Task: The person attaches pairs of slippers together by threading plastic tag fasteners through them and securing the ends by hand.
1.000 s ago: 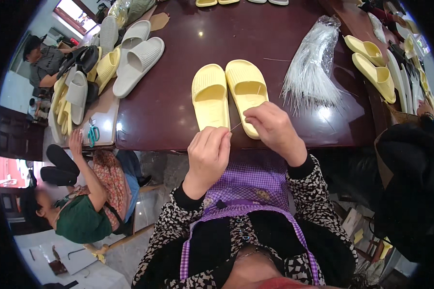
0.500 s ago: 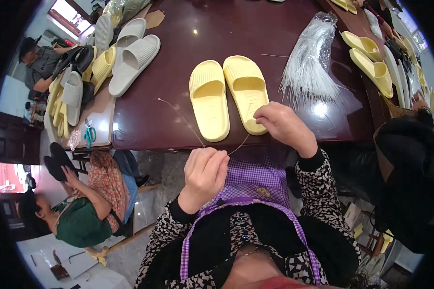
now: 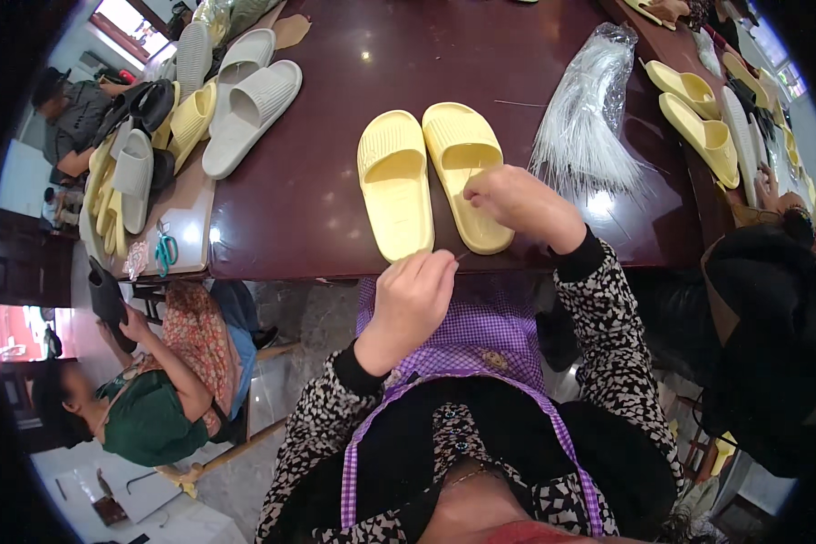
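Two yellow slide sandals, the left sandal [image 3: 393,168] and the right sandal [image 3: 463,150], lie side by side near the table's front edge, toes pointing away. My left hand [image 3: 411,301] is closed in a pinch just below the left sandal's heel. A short bit of a thin strand [image 3: 462,256] shows at its fingertips; the rest cannot be made out. Over the right sandal, my right hand [image 3: 528,207] has thumb and fingers pressed together, and what they hold is too fine to tell. A bundle of thin whitish strands [image 3: 580,122] in clear plastic lies to the right.
Grey slides [image 3: 256,109] and a pile of black, grey and yellow slides stand at the left. Scissors with teal handles [image 3: 165,252] lie on a board there. More yellow slides [image 3: 703,136] lie on the right-hand table. Co-workers sit on both sides; one holds a dark slipper [image 3: 109,299].
My left hand has moved right and up toward the sandals, and my right hand slightly left and up. The long strand seen trailing left of my left hand no longer shows.
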Tool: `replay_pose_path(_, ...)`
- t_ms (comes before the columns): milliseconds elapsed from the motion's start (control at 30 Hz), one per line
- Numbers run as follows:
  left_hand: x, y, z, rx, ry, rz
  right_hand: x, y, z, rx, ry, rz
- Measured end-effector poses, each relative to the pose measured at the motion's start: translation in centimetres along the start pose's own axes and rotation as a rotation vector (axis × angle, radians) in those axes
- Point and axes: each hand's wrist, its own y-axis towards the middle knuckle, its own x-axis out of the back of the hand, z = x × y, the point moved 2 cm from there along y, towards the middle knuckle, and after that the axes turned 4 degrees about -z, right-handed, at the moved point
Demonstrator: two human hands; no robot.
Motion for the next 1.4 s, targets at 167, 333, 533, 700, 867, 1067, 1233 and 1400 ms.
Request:
replay_pose_path(167, -2.0, 2.0, 1.5, 0.027, 0.1, 0.014, -0.1, 0.6, -0.6, 0.02, -0.014, -0.206)
replay_pose_path(333, -3.6, 3.2, 3.0, 0.112, 0.217, 0.049, 0.4, -0.2, -0.4, 0.068, 0.011, -0.41)
replay_pose_path(533, -4.6, 3.9, 3.9, 0.075, 0.307, 0.014, 1.5, -1.0, -0.5, -0.086, 0.025, -0.388)
replay_pose_path(700, -3.8, 3.4, 3.6, 0.142, 0.303, 0.043, 2.0, -1.5, -1.5, -0.036, 0.062, -0.356)
replay_pose_path(867, -3.0, 2.6, 3.0, 0.192, 0.291, 0.08, 0.7, -1.4, -1.7, -0.062, 0.052, -0.343)
replay_pose_path(1067, -3.3, 3.3, 3.4, 0.135, 0.361, 0.067, 1.3, -0.7, -1.3, -0.054, 0.039, -0.393)
replay_pose_path(1233, -3.0, 3.9, 3.5, 0.153, 0.367, 0.055, 2.8, 0.0, -1.0, -0.101, 0.04, -0.447)
replay_pose_path(1400, -3.4, 3.9, 3.8, 0.15, 0.388, 0.057, 3.6, 1.6, -2.2, -0.084, 0.046, -0.528)
